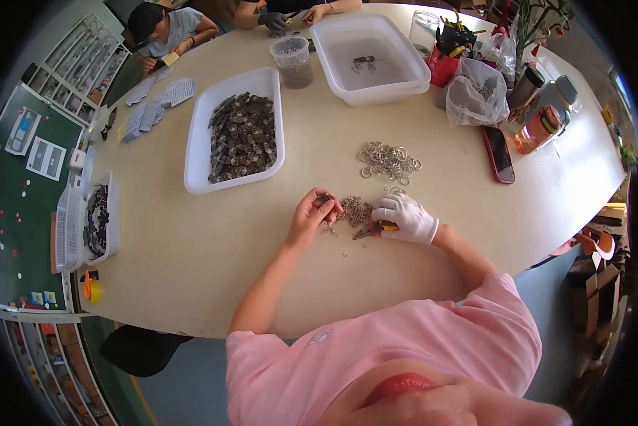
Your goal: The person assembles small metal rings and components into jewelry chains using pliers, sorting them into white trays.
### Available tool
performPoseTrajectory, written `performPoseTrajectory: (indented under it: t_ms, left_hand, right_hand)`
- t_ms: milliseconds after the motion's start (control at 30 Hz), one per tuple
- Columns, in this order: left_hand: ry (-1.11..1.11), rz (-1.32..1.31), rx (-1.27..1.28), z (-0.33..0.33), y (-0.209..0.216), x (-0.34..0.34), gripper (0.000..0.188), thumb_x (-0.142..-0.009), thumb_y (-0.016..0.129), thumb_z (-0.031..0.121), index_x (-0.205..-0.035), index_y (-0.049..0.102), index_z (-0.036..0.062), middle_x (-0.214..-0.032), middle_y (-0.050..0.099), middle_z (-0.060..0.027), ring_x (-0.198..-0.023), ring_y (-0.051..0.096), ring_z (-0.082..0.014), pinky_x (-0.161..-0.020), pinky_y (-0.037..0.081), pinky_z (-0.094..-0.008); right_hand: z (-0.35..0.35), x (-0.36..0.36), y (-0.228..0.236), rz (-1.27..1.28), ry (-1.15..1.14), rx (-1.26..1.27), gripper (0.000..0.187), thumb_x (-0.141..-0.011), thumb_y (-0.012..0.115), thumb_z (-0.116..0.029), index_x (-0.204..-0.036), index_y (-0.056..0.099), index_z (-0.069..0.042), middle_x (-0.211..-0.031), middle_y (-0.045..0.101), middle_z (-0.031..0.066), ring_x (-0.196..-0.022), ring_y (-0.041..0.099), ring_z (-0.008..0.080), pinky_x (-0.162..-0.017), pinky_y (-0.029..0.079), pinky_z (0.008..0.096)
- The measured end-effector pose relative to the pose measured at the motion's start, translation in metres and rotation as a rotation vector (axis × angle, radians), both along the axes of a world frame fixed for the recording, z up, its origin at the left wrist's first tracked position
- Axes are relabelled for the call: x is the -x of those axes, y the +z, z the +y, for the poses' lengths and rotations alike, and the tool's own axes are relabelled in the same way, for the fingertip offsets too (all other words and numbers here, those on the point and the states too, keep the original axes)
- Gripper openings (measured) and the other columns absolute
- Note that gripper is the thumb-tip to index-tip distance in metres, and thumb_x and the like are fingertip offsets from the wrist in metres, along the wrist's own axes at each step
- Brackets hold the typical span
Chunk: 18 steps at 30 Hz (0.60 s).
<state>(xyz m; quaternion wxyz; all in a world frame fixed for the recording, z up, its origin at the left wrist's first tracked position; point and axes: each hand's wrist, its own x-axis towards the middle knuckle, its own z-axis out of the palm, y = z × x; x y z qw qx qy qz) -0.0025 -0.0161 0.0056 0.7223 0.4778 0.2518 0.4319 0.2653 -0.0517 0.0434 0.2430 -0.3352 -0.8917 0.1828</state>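
My bare left hand (312, 219) is closed, its thumb and fingertips pinching a small dark piece (325, 199). In the white-gloved right hand (406, 217) is a pair of pliers (365, 231) with yellow on the handles. Their jaws point left, low over the table. Between my hands lies a heap of small metal links (356, 209), and a few loose ones are scattered nearer to me. Just beyond is a pile of larger silvery rings (391, 162). Fingers partly cover the dark piece, so its exact kind is unclear.
A white tray (194, 153) of dark flat pieces stands left of centre. Farther back are a clear tub (292, 67) and a big white bin (379, 91). A phone (499, 156), bottles (539, 130) and a plastic bag (475, 99) lie right. Two people sit across the table.
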Motion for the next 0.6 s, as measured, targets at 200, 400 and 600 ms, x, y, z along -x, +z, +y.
performPoseTrajectory:
  t_ms: [200,400,600]
  left_hand:
    - [0.040,-0.046,0.023,0.004,0.007,0.000,0.007,-0.098,0.056,0.011,-0.103,0.055,0.0067,-0.086,0.064,-0.0058,-0.068,0.053,-0.0084,-0.060,0.043,-0.0224]
    - [0.153,-0.030,-0.019,0.013,0.005,0.010,0.008,-0.096,0.060,0.010,-0.102,0.055,0.0070,-0.078,0.059,-0.0024,-0.063,0.050,-0.0071,-0.056,0.039,-0.0209]
    - [0.175,-0.031,-0.023,0.017,0.000,0.019,0.009,-0.095,0.061,0.009,-0.101,0.055,0.0070,-0.076,0.057,-0.0012,-0.063,0.048,-0.0065,-0.056,0.037,-0.0208]
  right_hand:
    - [-0.009,0.006,-0.003,-0.043,-0.033,-0.079,0.034,-0.068,0.075,-0.018,-0.098,0.060,-0.009,-0.087,0.057,0.0086,-0.086,0.057,0.0305,-0.074,0.045,0.0417]
    - [-0.007,0.011,-0.001,-0.001,-0.118,-0.032,0.034,-0.070,0.074,-0.018,-0.099,0.059,-0.009,-0.088,0.057,0.0081,-0.086,0.056,0.0301,-0.075,0.044,0.0419]
    - [-0.004,0.013,-0.006,-0.062,-0.093,-0.067,0.033,-0.070,0.073,-0.017,-0.099,0.059,-0.009,-0.090,0.058,0.0078,-0.088,0.056,0.0295,-0.077,0.043,0.0416]
